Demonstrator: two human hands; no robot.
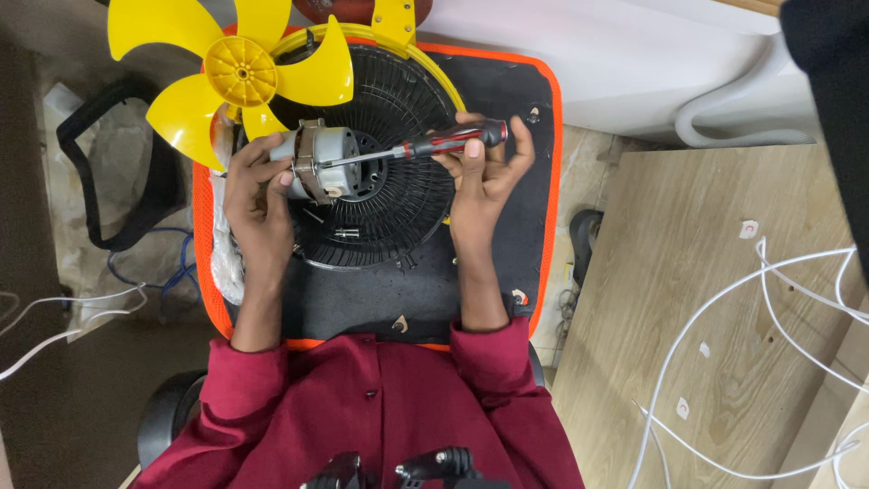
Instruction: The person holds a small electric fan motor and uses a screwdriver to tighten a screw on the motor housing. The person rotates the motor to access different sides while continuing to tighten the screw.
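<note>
My left hand grips a small grey metal fan motor and holds it above a black wire fan guard. My right hand holds a screwdriver with a red and black handle. Its shaft points left and its tip meets the motor's side. A yellow fan blade lies at the upper left, partly over the guard's yellow rim. Everything rests on a black board with an orange edge on my lap. A few loose screws lie on the guard.
A wooden panel with white cables lies to the right. A white pipe curves at the upper right. Left of the board are a black strap, blue wires and white cables on the floor.
</note>
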